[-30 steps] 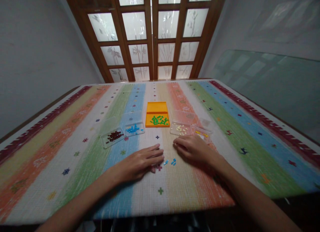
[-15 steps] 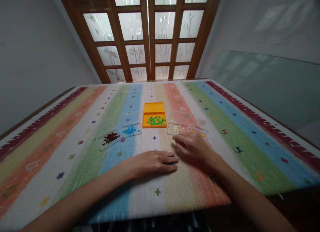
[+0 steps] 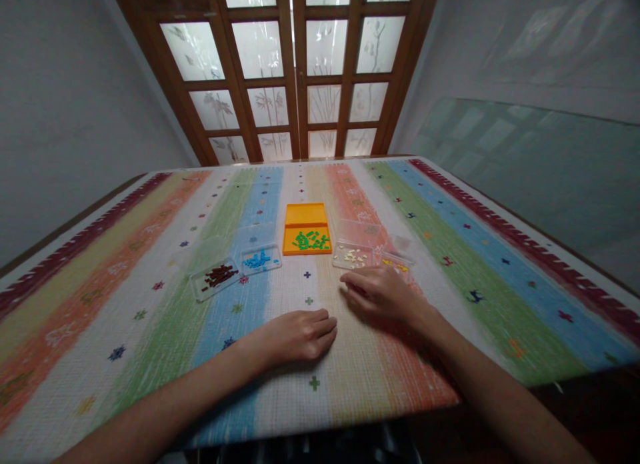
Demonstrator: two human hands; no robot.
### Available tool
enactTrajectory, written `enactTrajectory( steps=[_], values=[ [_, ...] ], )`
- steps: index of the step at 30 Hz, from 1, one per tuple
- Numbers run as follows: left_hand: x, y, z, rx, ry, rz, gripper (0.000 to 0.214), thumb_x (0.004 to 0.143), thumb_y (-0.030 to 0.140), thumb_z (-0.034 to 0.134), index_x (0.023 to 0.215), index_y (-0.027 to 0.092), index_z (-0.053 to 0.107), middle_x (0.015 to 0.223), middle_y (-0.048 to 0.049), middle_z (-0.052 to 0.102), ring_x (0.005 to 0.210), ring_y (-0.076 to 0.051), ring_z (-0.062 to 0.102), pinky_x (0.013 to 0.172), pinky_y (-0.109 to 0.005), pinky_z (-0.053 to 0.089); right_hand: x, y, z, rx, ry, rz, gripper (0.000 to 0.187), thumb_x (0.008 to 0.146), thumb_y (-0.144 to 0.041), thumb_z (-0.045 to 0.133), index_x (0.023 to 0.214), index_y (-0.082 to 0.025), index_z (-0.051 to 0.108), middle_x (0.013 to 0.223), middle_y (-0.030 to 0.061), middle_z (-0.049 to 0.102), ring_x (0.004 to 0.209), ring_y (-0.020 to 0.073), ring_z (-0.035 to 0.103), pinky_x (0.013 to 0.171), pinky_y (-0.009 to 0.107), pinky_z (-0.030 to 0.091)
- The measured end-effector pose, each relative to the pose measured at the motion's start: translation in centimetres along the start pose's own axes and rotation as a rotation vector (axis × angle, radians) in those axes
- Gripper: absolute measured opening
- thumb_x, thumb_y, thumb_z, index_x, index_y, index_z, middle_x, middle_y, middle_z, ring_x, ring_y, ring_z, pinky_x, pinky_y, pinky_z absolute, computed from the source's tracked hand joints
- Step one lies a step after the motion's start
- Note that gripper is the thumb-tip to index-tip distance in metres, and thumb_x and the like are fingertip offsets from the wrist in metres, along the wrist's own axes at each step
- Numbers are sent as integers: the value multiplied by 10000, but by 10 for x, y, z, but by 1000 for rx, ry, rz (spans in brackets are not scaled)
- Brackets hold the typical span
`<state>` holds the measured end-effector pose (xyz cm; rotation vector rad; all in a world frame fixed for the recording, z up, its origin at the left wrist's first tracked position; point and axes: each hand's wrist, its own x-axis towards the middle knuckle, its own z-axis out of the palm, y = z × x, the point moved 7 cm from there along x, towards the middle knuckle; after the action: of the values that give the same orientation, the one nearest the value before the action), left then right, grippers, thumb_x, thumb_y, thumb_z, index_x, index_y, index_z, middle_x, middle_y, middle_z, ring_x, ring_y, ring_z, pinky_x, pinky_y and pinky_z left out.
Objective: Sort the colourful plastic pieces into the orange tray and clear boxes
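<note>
My left hand (image 3: 306,333) rests low over the striped tablecloth with its fingers curled under. Whatever it may hold is hidden. Further right, my right hand (image 3: 377,291) is closed, thumb and fingers pinched together, just in front of a clear box (image 3: 336,263) of small cream pieces (image 3: 353,255). Anything in that pinch is too small to make out. Partly behind this hand lie yellow pieces (image 3: 395,265) in another clear box. Ahead of both hands, an open orange box (image 3: 306,214) holds small green pieces (image 3: 311,240).
To the left are a clear box (image 3: 278,265) of blue pieces (image 3: 259,259) and a clear box (image 3: 199,295) of dark brown pieces (image 3: 220,275), both with lids open. A patterned tablecloth (image 3: 280,411) covers the table, whose front edge is near me.
My left hand has drawn back to the left, and its outstretched fingers have curled in. My right hand stays in about the same place, still pinched.
</note>
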<state>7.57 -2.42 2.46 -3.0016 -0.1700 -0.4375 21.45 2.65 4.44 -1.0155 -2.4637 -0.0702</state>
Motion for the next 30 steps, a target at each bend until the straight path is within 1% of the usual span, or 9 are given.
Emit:
enactTrajectory(
  steps=[3, 6, 11, 13, 16, 21, 24, 30],
  values=[
    [3, 4, -4, 46, -27, 47, 199, 984, 61, 510, 863, 109, 660, 814, -67, 667, 741, -175, 604, 620, -275, 538, 0, 0, 3, 14, -22, -3, 250, 957, -181, 467, 762, -168, 623, 640, 25, 597, 555, 123, 410, 585, 319, 204],
    [7, 4, -8, 68, -37, 13, 180, 967, 54, 543, 839, 114, 654, 790, -50, 641, 726, -173, 584, 599, -276, 518, 0, 0, 4, 24, -16, -13, 253, 962, -189, 466, 760, -172, 617, 636, 20, 589, 549, 122, 400, 580, 321, 198],
    [7, 14, -6, 122, -87, 21, 167, 921, 72, 633, 762, 119, 653, 758, -56, 609, 712, -183, 557, 563, -295, 491, 0, -1, 4, 48, -32, -6, 246, 957, -176, 470, 742, -177, 589, 629, 7, 561, 552, 119, 384, 587, 323, 201],
    [5, 16, -6, 137, -97, 6, 146, 912, 74, 647, 772, 113, 659, 776, -66, 605, 728, -190, 556, 562, -298, 488, 0, -1, 5, 53, -44, 0, 242, 954, -172, 473, 738, -179, 581, 633, 6, 559, 553, 118, 381, 588, 327, 196],
    [2, 17, -8, 126, -79, -6, 95, 918, 62, 631, 836, 95, 666, 801, -73, 601, 743, -195, 551, 579, -301, 494, 0, -2, 6, 53, -59, -6, 227, 952, -170, 476, 755, -178, 589, 650, 12, 576, 562, 120, 400, 588, 332, 197],
    [4, 16, -7, 105, -53, -31, 104, 940, 58, 593, 861, 82, 657, 787, -74, 600, 738, -195, 539, 597, -300, 499, -1, -1, 10, 55, -86, -6, 207, 950, -173, 473, 794, -183, 608, 691, 29, 613, 586, 130, 437, 593, 335, 215],
    [6, 14, -8, 92, -72, -54, 120, 948, 65, 585, 852, 89, 653, 794, -73, 612, 739, -193, 548, 607, -295, 503, -1, -1, 11, 45, -97, -1, 218, 958, -181, 467, 789, -184, 605, 692, 31, 618, 590, 132, 440, 596, 338, 210],
    [9, 7, -6, 19, -158, -85, 115, 945, 56, 576, 876, 108, 652, 824, -62, 646, 752, -187, 594, 610, -275, 506, -1, -2, 10, 50, -101, -9, 232, 963, -182, 456, 775, -181, 592, 682, 25, 612, 589, 128, 435, 599, 340, 201]
  ],
)
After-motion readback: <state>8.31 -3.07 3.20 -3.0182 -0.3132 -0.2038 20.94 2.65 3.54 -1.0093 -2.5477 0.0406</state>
